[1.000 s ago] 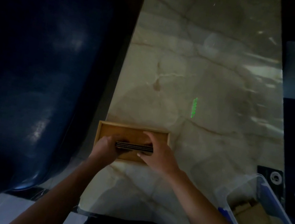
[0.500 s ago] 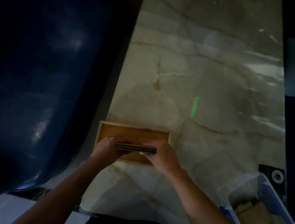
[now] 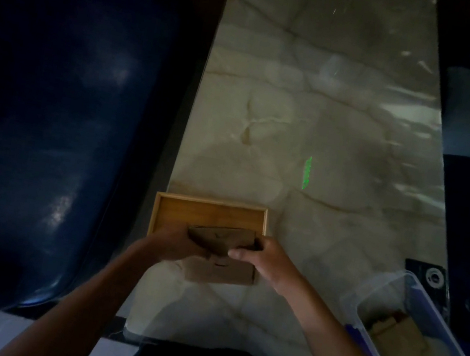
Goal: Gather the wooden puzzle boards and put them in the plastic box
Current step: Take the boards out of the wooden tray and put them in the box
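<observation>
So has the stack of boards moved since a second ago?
Yes. The stack of boards has tipped from edge-on to show its face, still over the wooden tray.

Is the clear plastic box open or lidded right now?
Open. The clear plastic box at the table's right edge has no lid over it; light wooden pieces show directly through its open top.

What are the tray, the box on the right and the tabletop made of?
Tray: looks like wood, honey-brown with faint grain and a raised rim. Box: clear plastic, its contents showing through the walls. Tabletop: seems polished marble or a lookalike, beige with veins and glossy reflections.
</observation>
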Action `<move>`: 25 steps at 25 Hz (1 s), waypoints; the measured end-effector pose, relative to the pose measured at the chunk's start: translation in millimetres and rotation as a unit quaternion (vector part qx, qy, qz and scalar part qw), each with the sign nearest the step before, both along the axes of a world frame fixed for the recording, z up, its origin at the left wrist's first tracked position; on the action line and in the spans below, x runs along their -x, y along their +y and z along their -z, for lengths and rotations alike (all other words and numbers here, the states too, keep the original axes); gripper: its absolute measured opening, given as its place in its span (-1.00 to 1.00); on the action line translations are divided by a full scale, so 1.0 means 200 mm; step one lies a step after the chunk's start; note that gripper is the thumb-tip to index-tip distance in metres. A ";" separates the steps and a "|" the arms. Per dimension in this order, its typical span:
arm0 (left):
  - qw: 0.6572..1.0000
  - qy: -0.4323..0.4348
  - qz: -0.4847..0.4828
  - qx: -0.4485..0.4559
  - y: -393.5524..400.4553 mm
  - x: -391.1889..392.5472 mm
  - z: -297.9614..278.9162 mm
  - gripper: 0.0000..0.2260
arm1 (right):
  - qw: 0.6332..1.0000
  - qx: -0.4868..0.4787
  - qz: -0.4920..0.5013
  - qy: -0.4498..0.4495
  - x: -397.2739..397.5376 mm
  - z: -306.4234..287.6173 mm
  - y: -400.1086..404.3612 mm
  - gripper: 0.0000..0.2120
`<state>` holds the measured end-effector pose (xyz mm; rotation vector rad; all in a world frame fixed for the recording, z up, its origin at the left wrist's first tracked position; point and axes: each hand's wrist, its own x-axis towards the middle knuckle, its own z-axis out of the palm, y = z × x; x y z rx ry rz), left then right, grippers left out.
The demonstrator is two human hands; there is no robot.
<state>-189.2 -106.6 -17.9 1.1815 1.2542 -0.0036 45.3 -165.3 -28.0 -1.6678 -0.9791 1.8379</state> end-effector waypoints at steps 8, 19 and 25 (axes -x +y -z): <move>0.996 -0.044 -0.037 0.067 -0.18 -0.14 0.00 -0.50 | 0.996 0.032 0.080 0.010 -0.13 -0.10 -0.24 -0.64; 0.971 -0.136 -0.143 0.138 -0.44 -0.59 -0.18 -0.74 | 0.965 0.079 0.250 -0.012 -0.47 -0.22 -0.58 -0.81; 0.980 -0.109 -0.124 0.108 -0.50 -0.84 -0.21 -0.79 | 0.938 0.065 0.339 -0.033 -0.60 -0.19 -0.74 -0.75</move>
